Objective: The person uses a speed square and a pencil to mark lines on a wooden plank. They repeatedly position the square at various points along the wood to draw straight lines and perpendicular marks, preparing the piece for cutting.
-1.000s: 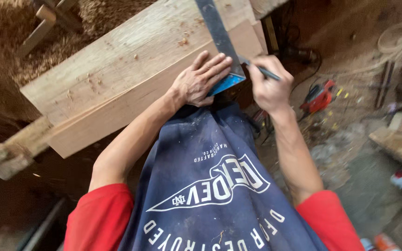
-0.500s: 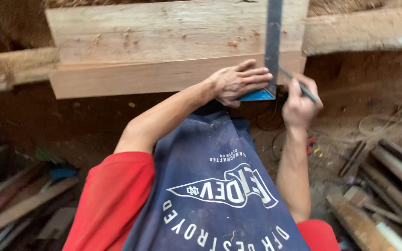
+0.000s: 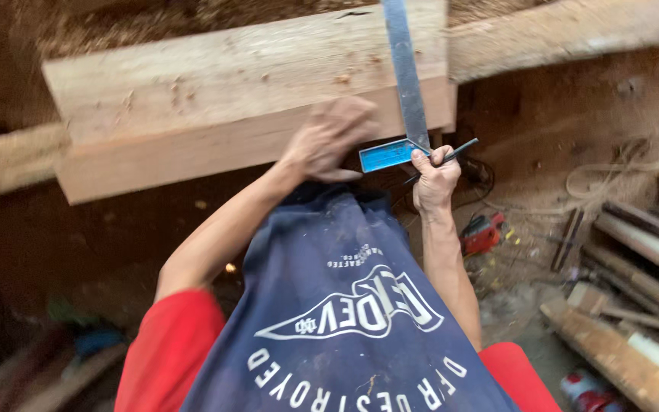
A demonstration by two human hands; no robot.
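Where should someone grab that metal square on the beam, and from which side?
Probably by the blue stock, coming from the near side below the wooden beam. It juts off the beam's edge between the left hand and right hand, while the thin steel blade lies flat on the wood.

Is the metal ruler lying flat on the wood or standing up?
Lying flat. The try square has its blade across the plank, its blue handle against the edge; the right hand grips a pencil beside it.

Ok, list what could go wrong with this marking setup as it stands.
1. The left hand looks blurred and seems barely on the try square, so the blade could shift off line on the plank.
2. The right hand holds the pencil off the wood near the square's blue stock; a mark might land crooked.
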